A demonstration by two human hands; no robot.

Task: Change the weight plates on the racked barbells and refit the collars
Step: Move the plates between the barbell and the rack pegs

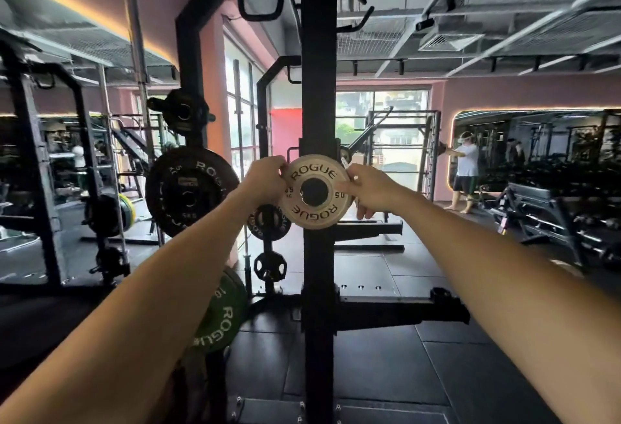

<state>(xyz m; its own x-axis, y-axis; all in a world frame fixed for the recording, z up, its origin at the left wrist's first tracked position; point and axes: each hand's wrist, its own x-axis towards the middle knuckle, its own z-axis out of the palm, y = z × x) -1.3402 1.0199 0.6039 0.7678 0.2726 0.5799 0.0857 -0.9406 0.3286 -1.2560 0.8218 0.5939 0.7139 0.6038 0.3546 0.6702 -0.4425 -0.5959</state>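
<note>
Fingers of both hands pinch the rim of a small pale change plate (pixel 314 192). The left hand (pixel 265 179) holds it at about ten o'clock on the disc and the right hand (pixel 369 188) at about three o'clock. Both hands are curled around the edge, thumbs on the front face. The plate faces the camera, in front of the black rack upright (pixel 317 87). I cannot tell if its hole is already on a storage peg or only held before the post.

What could go wrong, in my judgement: the plate is thin and it is held only by fingertips at the rim, so it may slip and fall to the rubber floor (pixel 386 356), or on the feet. If the hole does not line up with the peg, the plate can catch and tilt, and a finger behind the disc can be pressed against the upright. A small silver thing near the right fingers is not clear; it may be a collar or a clip.

Writing: the pale plate says "ROGUE" at twelve o'clock and again at six o'clock, with "0.5" at three and at nine o'clock, and "KG" below the nine o'clock figure. At nine o'clock from the hands hangs a big black plate (pixel 190 190), also "ROGUE", with "5 KG". At seven o'clock, low down, a green plate (pixel 223 314) shows "ROGUE" and "10".
</note>
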